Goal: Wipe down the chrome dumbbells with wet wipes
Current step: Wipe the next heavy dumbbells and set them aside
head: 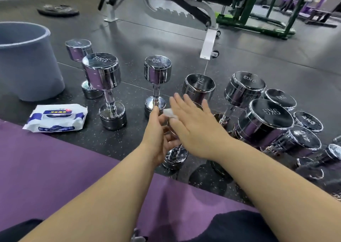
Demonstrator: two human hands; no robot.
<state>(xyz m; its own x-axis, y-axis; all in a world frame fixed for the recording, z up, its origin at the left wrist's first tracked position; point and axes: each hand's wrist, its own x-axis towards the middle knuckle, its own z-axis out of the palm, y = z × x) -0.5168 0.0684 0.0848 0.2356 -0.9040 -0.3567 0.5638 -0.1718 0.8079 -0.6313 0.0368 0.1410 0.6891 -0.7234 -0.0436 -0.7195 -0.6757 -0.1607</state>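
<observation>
Dumbbell (175,156) at frame centre, upright on the floor (132,86), looks mid-wipe to me: right hand (195,129) flat, fingers straight, pressing the wet wipe (168,112) on top, left hand (158,136) against its side, grip unclear; next I'd work the wipe lower w/o tipping it.

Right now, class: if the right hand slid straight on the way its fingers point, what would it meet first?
Probably the upright chrome dumbbell mid-row: the right hand, flat on the wipe, points forward-left toward it. Depth is unclear; it might pass above.
</observation>
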